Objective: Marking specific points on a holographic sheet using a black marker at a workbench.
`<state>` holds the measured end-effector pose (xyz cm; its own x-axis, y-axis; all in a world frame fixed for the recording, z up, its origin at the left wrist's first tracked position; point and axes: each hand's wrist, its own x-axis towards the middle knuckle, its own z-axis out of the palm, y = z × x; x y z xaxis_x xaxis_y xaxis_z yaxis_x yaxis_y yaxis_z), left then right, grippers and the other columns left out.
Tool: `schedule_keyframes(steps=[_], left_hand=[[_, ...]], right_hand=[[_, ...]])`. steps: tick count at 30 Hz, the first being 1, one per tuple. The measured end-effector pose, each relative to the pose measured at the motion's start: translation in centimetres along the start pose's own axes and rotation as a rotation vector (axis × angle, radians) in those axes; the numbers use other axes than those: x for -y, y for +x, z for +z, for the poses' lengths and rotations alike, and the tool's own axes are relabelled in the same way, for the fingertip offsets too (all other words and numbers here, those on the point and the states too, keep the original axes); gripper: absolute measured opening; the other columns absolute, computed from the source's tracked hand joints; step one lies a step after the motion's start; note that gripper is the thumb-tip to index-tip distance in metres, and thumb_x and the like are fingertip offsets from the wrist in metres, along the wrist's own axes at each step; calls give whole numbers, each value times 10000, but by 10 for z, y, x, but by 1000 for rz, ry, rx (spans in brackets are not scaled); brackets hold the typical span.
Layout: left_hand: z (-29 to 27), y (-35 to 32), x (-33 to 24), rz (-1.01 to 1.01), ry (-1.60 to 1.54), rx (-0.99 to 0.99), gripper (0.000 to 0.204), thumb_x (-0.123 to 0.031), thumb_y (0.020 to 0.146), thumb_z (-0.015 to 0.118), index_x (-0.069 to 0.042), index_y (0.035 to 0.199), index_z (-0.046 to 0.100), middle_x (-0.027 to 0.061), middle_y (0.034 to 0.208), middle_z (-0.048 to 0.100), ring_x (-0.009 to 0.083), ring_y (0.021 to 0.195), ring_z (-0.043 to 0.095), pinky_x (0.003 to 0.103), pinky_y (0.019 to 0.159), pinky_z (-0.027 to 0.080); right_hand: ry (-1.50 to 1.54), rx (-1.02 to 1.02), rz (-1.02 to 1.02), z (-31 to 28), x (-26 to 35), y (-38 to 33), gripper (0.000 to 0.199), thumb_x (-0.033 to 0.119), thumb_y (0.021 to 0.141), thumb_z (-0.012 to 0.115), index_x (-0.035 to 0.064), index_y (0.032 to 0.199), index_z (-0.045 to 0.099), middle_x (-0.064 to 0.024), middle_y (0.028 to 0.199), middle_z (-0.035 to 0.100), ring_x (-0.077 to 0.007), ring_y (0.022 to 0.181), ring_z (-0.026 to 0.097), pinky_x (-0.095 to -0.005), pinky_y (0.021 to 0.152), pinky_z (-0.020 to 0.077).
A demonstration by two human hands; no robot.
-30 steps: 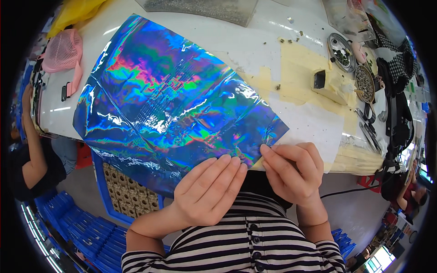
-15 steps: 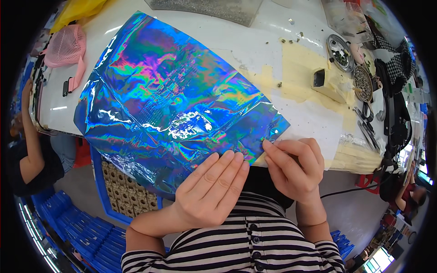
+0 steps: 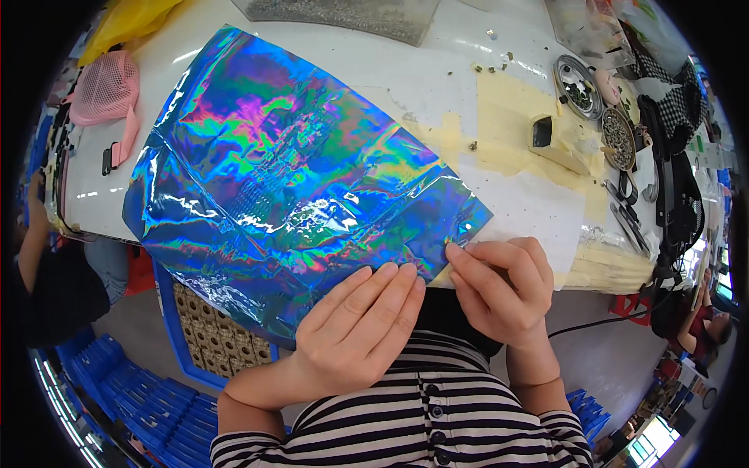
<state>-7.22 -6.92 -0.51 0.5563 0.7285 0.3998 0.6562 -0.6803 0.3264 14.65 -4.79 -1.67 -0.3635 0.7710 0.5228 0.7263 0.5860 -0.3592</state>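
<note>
A large, creased sheet of shiny blue iridescent film (image 3: 281,187) lies tilted on the table, its lower edge hanging over the near side. My left hand (image 3: 359,331) rests on the near edge with its fingers stretched out flat. To its right, my right hand (image 3: 505,287) has thumb and forefinger pinched at the film's right near edge, close to the corner. What lies beneath the film is hidden.
On the right of the white table (image 3: 523,210) sit a taped block with a dark opening (image 3: 562,144), a metal dish (image 3: 579,87), a bowl of small bits (image 3: 618,139) and scissors (image 3: 629,222). A pink mesh item (image 3: 105,90) lies left. Below stands a blue crate (image 3: 175,335).
The view has shifted a little. Both hands keep nearly the same places on the film, and the right fingers still pinch its edge. A person's arm at far left has lowered.
</note>
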Motion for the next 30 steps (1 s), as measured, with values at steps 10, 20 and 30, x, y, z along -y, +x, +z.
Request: schedule_keyframes(steps=[10,20,30], left_hand=[[-1,14,3,39,50,43,279,-74,767,624,-22,1027,711,146,1191,713,204,950,641,342,826,530],[-6,20,8,69,19,80,220,-125,896,568,-23,1027,713,143,1122,734,182,926,655,286,798,550],[-13,15,3,87,40,174,307,-93,879,570,29,1109,733,171,1136,724,274,1061,686,388,946,553]], right_hand=[[-5,35,-15,-2,-2,-1,398,99,652,818,87,1047,772,5,938,638,-163,710,543,-286,592,458],[4,30,-37,-3,-2,-1,344,121,692,819,79,1030,774,-5,949,649,-155,697,541,-275,564,445],[144,-106,38,-34,-14,-11,288,81,675,823,72,956,762,-19,875,659,-183,664,565,-292,563,453]])
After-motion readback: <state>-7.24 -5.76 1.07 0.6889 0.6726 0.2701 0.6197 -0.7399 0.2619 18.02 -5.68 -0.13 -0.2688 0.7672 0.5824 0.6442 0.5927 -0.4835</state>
